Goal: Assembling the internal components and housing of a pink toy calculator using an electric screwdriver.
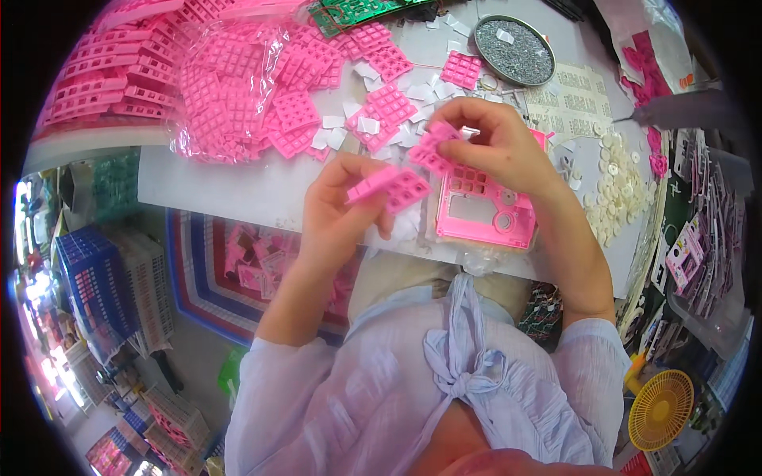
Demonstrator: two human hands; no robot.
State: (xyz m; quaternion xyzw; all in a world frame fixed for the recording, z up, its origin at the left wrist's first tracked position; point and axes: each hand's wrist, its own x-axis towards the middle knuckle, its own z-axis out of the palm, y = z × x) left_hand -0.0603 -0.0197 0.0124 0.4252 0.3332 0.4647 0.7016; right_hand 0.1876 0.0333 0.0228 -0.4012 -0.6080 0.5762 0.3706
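My left hand (337,206) grips a pink plastic keypad grid (409,190) with square cells, along with a pink strip-like edge that may be a second piece. Slightly higher and to the right, my right hand (500,143) pinches another pink keypad grid (432,151), tilted and close to the first. Under my right hand lies a pink plastic casing (484,226) with a rectangular window, a round opening and rows of square holes; my wrist and fingers cover its upper part. One more keypad grid (385,119) rests beyond my hands among small white paper squares (333,121).
Many pink grids in a clear plastic bag (230,87) are heaped at the far left. A round tin of small metal screws (516,51) stands at the back, near green circuit boards (373,14). White buttons (615,182) lie right, below a dark electric screwdriver (683,109).
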